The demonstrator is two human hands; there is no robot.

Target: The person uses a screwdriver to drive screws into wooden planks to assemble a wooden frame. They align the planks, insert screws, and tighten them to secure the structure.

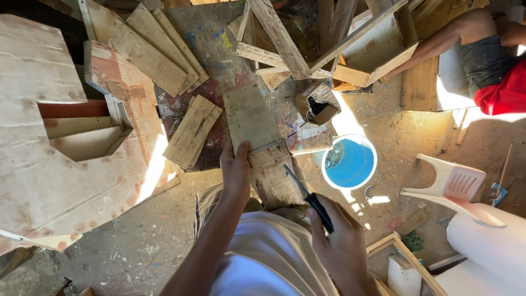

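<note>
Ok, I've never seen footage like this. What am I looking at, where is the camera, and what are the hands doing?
There is one picture, taken from a camera worn on a person's head and looking straight down, so you see their own arms and lap from above. The left hand grips the edge of a worn wooden board that rests on a paint-stained workbench. The right hand holds a dark, slim tool whose tip lies against that board; what kind of tool it is I cannot tell. Around it lie loose planks, a small open cardboard box and wooden frames. On the dusty floor stand a blue bucket and a white plastic chair. Another person sits at the upper right.
</note>
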